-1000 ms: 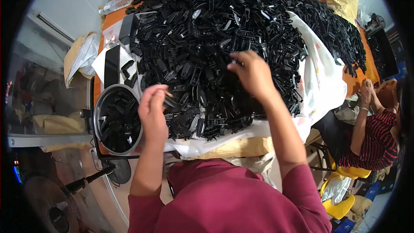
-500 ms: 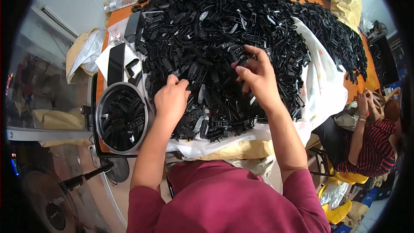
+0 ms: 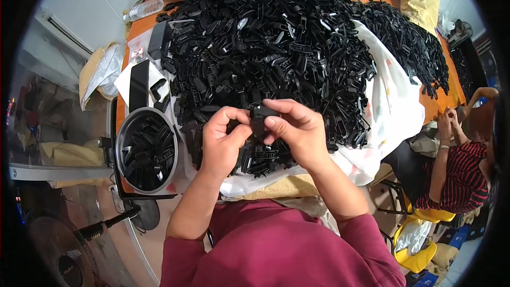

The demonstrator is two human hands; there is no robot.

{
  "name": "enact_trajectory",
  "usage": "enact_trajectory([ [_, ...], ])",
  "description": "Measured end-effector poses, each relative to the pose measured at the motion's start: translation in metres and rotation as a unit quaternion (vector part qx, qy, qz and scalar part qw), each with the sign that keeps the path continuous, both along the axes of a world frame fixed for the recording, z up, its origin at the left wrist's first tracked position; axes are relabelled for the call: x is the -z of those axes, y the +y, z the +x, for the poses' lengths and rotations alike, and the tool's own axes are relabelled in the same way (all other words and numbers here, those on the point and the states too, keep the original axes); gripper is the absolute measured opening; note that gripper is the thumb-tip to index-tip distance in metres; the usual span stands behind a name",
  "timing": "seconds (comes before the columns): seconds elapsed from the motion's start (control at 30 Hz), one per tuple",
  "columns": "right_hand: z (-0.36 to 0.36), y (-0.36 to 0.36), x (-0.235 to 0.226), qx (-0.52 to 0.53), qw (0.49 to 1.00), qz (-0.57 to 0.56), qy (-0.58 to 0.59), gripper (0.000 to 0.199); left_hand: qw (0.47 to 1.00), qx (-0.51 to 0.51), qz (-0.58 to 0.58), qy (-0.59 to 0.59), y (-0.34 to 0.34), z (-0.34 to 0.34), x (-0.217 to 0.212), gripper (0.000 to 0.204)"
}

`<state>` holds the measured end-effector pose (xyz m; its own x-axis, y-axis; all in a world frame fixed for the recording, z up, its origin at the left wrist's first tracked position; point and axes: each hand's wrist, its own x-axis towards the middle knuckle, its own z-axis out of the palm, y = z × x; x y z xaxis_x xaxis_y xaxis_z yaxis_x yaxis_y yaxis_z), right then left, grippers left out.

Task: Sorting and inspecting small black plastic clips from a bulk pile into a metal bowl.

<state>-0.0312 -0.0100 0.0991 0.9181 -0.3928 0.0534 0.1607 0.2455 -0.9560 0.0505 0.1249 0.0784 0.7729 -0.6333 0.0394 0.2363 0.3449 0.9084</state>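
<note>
A big heap of small black plastic parts (image 3: 276, 42) covers a white sheet (image 3: 393, 106) on an orange table. Over the heap's near edge, my left hand (image 3: 222, 139) and my right hand (image 3: 297, 130) meet. Both pinch one small black plastic part (image 3: 259, 118) between thumbs and fingers. To the left stands a round metal bowl (image 3: 121, 146) filled with more black parts.
Another person in a striped red shirt (image 3: 457, 170) sits at the right, hands near a second black pile (image 3: 414, 37). A plastic bottle (image 3: 144, 8) lies at the table's far left. A fan (image 3: 64, 255) stands on the floor at lower left. A yellow stool (image 3: 425, 258) is at lower right.
My left hand left the bowl's side and came to the heap. My right hand pulled back from the pile. Both hands now meet on one black part.
</note>
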Motion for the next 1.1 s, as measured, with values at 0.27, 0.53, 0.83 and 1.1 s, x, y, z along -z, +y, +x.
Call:
enact_trajectory([
  [0.27,-0.014,-0.004,-0.004,0.072,0.979,-0.183,-0.060,0.028,0.998,-0.023,0.018,-0.063,-0.002,-0.009,-0.010,0.029],
  [0.53,-0.019,-0.007,-0.012,0.140,0.863,-0.478,-0.080,0.038,0.996,-0.010,0.060,-0.070,0.000,-0.008,-0.015,0.035],
  [0.83,-0.030,-0.014,-0.005,0.088,0.854,-0.506,-0.087,0.042,0.967,-0.067,0.100,-0.223,-0.004,-0.008,-0.009,0.015],
  [1.1,-0.019,0.007,0.018,0.180,0.836,-0.509,-0.101,0.042,0.996,-0.054,0.065,0.020,-0.019,-0.023,0.003,0.028],
])
